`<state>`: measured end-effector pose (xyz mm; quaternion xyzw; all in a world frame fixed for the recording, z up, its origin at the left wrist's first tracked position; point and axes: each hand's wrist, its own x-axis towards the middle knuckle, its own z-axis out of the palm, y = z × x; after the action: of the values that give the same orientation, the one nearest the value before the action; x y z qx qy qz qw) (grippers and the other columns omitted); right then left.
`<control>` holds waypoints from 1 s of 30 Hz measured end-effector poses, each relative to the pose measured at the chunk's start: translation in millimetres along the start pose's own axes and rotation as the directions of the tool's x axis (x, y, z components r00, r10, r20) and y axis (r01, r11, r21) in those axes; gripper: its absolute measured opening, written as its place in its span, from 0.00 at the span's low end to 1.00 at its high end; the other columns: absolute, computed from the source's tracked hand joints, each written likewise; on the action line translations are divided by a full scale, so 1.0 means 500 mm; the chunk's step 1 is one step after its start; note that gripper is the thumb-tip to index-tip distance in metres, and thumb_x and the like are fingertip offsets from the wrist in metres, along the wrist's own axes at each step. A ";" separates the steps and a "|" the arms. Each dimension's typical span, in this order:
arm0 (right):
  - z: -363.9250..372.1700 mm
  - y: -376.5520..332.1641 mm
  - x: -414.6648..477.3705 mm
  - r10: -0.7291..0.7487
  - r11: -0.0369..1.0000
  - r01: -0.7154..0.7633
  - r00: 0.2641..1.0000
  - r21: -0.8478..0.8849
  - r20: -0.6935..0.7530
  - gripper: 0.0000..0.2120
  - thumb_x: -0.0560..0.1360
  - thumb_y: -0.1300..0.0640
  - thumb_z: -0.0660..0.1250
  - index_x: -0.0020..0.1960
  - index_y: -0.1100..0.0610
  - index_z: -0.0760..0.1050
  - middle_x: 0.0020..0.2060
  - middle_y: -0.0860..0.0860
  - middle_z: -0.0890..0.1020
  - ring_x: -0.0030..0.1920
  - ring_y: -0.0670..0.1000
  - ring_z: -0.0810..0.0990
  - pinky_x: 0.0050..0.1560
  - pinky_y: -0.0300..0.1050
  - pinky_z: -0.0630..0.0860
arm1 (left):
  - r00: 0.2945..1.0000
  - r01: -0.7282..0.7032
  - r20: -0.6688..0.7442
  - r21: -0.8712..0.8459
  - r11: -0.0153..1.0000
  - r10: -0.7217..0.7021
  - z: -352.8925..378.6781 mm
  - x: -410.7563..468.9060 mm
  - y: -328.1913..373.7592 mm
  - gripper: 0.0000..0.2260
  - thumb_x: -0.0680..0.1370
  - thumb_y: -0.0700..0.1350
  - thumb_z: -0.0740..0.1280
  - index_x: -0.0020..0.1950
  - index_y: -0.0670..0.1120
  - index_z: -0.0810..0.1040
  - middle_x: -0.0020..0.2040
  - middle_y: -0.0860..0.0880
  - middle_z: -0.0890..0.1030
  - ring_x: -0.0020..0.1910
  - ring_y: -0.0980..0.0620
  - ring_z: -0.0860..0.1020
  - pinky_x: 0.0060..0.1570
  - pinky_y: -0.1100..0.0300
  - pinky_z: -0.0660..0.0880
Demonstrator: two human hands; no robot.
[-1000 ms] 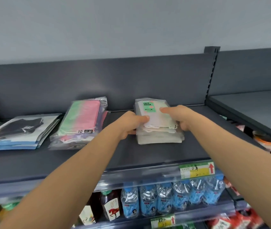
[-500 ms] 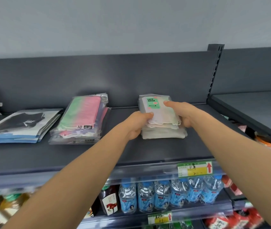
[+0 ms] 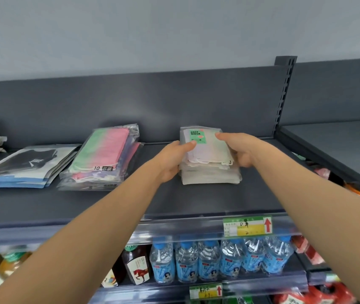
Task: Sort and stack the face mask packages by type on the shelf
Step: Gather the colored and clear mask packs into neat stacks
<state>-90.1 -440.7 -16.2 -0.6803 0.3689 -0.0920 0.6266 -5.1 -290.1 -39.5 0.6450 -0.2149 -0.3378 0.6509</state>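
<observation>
Left hand (image 3: 170, 159), right hand (image 3: 243, 150) grip white mask stack (image 3: 209, 163).

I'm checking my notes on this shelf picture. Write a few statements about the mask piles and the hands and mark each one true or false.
1. The left hand and right hand both hold the white mask stack. True.
2. The pink and green pack lies right of that stack. False: it lies to its left.
3. Water bottles stand below the masks' shelf. True.
4. The black mask packs sit on the white mask stack. False: they form their own pile further left.
</observation>
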 end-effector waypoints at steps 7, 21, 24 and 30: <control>-0.008 0.017 0.024 -0.051 0.998 0.051 0.999 0.034 0.001 0.25 0.71 0.43 0.69 0.63 0.57 0.74 0.59 0.53 0.80 0.58 0.56 0.80 0.64 0.54 0.74 | 1.000 -0.003 -0.011 0.017 1.000 0.003 0.010 -0.002 -0.009 0.18 0.80 0.49 0.64 0.68 0.45 0.71 0.61 0.48 0.81 0.57 0.48 0.80 0.56 0.52 0.76; -0.009 0.008 -0.014 -0.118 0.980 0.083 0.974 -0.181 -0.191 0.14 0.76 0.56 0.66 0.58 0.65 0.75 0.52 0.58 0.80 0.46 0.55 0.77 0.43 0.47 0.74 | 0.999 0.019 -0.039 0.111 0.994 -0.015 0.030 0.010 -0.005 0.15 0.81 0.42 0.61 0.66 0.40 0.74 0.60 0.44 0.80 0.42 0.52 0.79 0.36 0.62 0.76; -0.019 0.009 -0.017 -0.128 0.973 0.071 0.958 -0.222 -0.256 0.16 0.76 0.57 0.66 0.59 0.67 0.74 0.59 0.61 0.79 0.48 0.55 0.78 0.48 0.48 0.74 | 0.999 0.032 -0.005 0.090 0.995 -0.032 0.048 0.019 -0.005 0.15 0.81 0.40 0.61 0.67 0.40 0.73 0.62 0.43 0.79 0.48 0.49 0.79 0.46 0.58 0.76; -0.045 0.021 -0.020 -0.124 0.973 0.057 0.945 -0.222 -0.302 0.18 0.75 0.55 0.67 0.59 0.66 0.74 0.54 0.59 0.80 0.50 0.56 0.79 0.44 0.47 0.74 | 0.997 0.025 0.066 0.121 0.992 -0.033 0.069 0.033 -0.003 0.15 0.80 0.38 0.61 0.67 0.39 0.72 0.62 0.44 0.79 0.50 0.49 0.79 0.47 0.59 0.76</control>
<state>-114.5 -451.9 -17.9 -0.7357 0.4396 -0.1885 0.4795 -18.6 -325.8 -40.8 0.6743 -0.2474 -0.3554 0.5982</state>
